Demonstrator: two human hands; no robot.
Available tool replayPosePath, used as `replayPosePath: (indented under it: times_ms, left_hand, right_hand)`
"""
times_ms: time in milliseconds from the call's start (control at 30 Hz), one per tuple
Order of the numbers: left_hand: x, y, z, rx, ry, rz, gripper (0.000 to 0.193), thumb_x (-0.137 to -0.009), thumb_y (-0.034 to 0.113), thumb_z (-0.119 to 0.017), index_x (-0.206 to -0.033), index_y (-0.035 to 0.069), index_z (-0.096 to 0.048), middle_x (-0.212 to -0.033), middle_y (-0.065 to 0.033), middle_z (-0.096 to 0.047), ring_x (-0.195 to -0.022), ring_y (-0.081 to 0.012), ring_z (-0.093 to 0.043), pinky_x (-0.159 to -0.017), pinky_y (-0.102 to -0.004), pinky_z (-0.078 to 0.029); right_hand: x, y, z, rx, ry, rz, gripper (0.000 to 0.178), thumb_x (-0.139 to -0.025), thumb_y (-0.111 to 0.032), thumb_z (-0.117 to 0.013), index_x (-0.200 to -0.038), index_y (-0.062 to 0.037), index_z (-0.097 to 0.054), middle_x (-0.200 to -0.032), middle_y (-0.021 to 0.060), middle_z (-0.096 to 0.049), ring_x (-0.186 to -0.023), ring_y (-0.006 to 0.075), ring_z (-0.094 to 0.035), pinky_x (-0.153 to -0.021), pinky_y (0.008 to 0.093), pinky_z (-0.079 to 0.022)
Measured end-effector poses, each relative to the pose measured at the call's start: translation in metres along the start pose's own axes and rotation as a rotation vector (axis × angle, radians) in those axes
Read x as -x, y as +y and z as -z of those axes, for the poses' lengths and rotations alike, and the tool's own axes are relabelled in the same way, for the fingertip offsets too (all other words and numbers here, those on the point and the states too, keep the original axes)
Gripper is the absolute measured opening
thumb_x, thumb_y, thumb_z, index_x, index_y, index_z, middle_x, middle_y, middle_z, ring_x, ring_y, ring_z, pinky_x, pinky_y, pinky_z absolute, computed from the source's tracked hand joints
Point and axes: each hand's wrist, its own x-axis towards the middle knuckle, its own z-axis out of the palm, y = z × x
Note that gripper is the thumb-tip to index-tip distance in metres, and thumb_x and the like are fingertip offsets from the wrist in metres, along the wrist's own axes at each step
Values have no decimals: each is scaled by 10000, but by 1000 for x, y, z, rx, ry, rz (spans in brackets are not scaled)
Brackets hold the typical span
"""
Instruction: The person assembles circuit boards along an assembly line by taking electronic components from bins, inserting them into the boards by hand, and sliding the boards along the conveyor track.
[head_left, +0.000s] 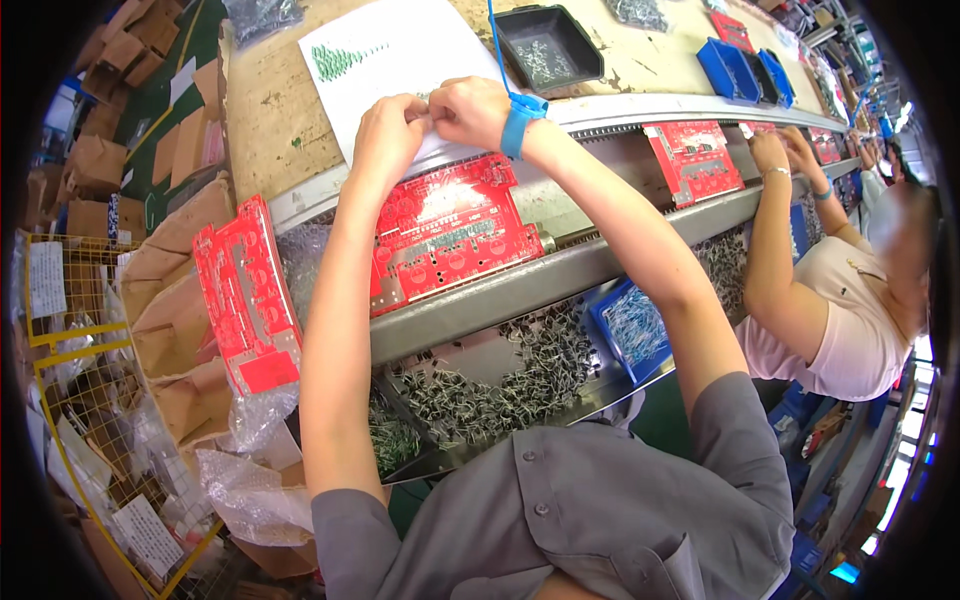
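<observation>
"What do you get from the hands?"

"On my feed the left hand [392, 130] and right hand [470, 110] meet over the table [265, 115] at its near edge, fingers bent inward, tips close together. I can't tell whether either one grips anything (the knuckles hide whatever might be there)."

"And the board?"

"The red circuit board [455, 225] lies in the track [470, 293] along the table's near edge, just below the hands. I see a second red board [245, 295] tilted at the track's left end, and a third red board [695, 160] farther right, toward a co-worker [825, 310]."

"What's on the tabletop?"

"A white sheet [430, 60] reaching the near edge, with green parts [335, 62] bunched by the sheet's far left corner. I make out a black tray [578, 55] right of it."

"Nearer the body?"

"Loose leaded parts [500, 390] heaped below the track, a blue bin [610, 345] at the heap's right edge. I also see a blue strap [517, 125] circling the right wrist."
</observation>
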Motion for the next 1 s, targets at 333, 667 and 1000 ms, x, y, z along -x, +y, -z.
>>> replayPosePath:
  times_ms: [333,667,1000]
  left_hand:
    - [172,68,43,99,-820,-252,211,-738,138,-689,-894,37,-590,-828,-149,-616,-792,-357,-611,-709,-417,-495]
    - [240,55,17,-395,-704,-289,167,-685,51,-612,-841,35,-555,-833,-119,-569,-785,-257,-630,-641,-364,-501]
    - [239,51,18,-323,-656,-333,143,-671,39,-599,-808,30,-558,-803,-112,-570,-773,-260,-629,-639,-362,-498]
  right_hand:
    - [113,-61,49,-130,-125,-279,74,-737,-141,-630,-768,-75,-620,-525,109,-571,-476,271,-587,-483,383,-452]
    - [155,-74,31,122,-179,-319,47,-753,-134,-617,-787,-106,-601,-551,118,-591,-534,327,-607,-526,429,-495]
    - [150,-78,32,158,-197,-317,39,-754,-137,-608,-767,-102,-596,-567,137,-595,-534,343,-603,-514,445,-486]
